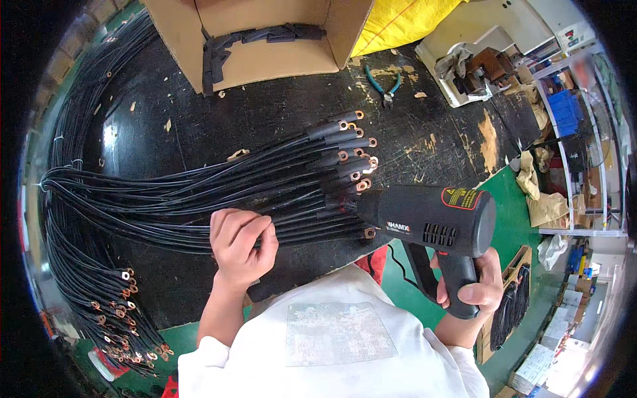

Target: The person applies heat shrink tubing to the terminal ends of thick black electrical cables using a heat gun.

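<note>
My right hand grips the handle of a black heat gun. Its nozzle points left, close to the ends of a bundle of black cables spread across the table. These cables end in copper ring lugs, several with black sleeves behind them. Above the near edge of the bundle, my left hand is closed with curled fingers. Whatever it pinches, if anything, is hidden by the fingers.
A cardboard box with black sleeve pieces inside stands at the far side of the black table. Pliers lie right of it, near a yellow sack. More lugged cables hang over the left edge. Shelving stands right.
</note>
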Motion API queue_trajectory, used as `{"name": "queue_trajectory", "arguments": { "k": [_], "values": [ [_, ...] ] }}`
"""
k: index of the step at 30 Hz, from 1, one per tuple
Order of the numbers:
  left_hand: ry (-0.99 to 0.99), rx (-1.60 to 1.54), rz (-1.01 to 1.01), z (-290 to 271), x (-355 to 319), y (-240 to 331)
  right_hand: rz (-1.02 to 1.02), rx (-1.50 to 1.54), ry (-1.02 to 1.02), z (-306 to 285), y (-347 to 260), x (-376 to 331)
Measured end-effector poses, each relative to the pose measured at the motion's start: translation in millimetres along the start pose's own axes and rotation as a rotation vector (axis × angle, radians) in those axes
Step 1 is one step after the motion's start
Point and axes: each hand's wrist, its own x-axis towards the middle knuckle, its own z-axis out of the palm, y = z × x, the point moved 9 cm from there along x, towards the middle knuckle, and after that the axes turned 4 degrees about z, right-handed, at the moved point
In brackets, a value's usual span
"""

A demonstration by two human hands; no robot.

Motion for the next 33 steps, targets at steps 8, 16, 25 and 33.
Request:
{"name": "queue_trajectory", "arguments": {
  "k": [8, 16, 25, 33],
  "values": [
    [0.017, -0.006, 0.011, -1, -1, -1, 0.003, 0.040, 0.027, 6, 1, 2],
    [-0.007, -0.019, 0.006, -2, -1, 0, 0.021, 0.047, 0.045, 15, 2, 4],
    [0.026, -0.010, -0.004, -4, -1, -1, 0.043, 0.049, -0.009, 24, 5, 6],
    [0.029, -0.001, -0.005, -6, -1, -1, 0.066, 0.055, 0.018, 24, 5, 5]
  ]
}}
